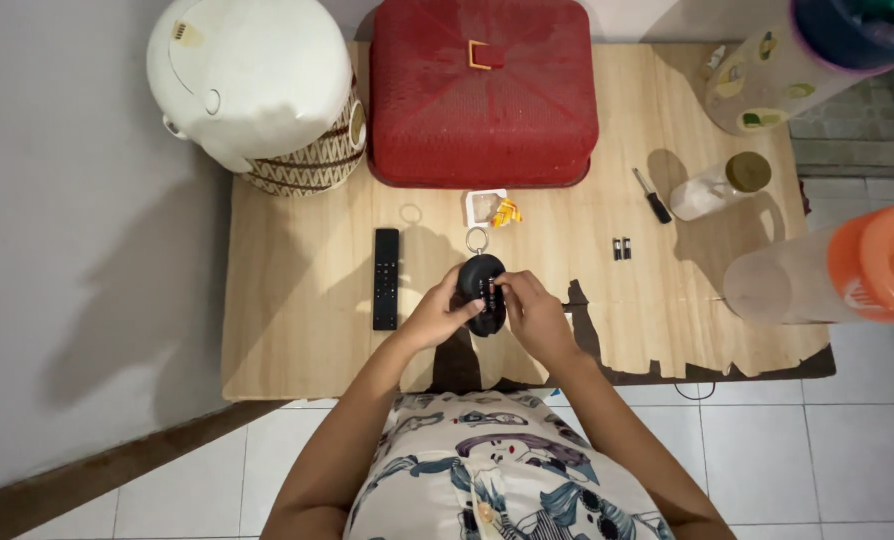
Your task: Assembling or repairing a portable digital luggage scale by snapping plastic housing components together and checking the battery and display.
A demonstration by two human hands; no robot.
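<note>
We've got both hands — left hand (435, 318), right hand (532, 312) — clamped on the black oval gadget (482, 290) just above the desk (297, 340) edge. Fumble it and it likely clips the remote (386, 278) — or the two small batteries (621, 248) further out roll away.

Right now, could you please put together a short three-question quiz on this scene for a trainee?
1. True or false: both hands grip the black oval device with the metal ring.
2. Which lies nearest the left hand? A) remote control B) screwdriver C) two small batteries
3. What large item sits at the wooden table's far edge, beside the white cooker?

Key: 1 true, with the right hand on its other side. 2 A. 3 the red mesh cover.
</note>
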